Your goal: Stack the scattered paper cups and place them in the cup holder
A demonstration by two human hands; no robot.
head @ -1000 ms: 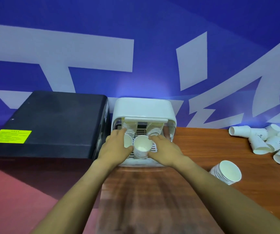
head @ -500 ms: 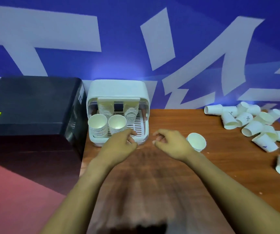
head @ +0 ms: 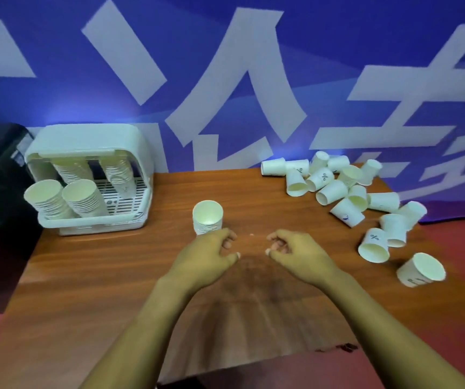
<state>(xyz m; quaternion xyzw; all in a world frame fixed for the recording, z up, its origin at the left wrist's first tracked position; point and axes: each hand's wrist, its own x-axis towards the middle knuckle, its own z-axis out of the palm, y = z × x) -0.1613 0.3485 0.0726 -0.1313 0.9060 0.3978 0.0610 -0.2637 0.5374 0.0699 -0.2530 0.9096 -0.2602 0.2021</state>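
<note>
Both hands (head: 253,252) pulled back from cup holder (head: 91,153) w/ stacks inside; now loosely curled, grasping nothing, over bench (head: 85,276). Short stack (head: 207,217) sits by our left; scattered cups (head: 346,189) far right. Next we'd nest rims squarely.

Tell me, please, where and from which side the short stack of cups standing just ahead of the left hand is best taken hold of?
Probably round its side wall, just under the rim. The short stack of cups stands upright, mouth up, on the table, with bare wood all round it. The left hand lies right behind it, empty with fingers loosely curled, so coming from the near side and wrapping the wall seems easiest.
</note>
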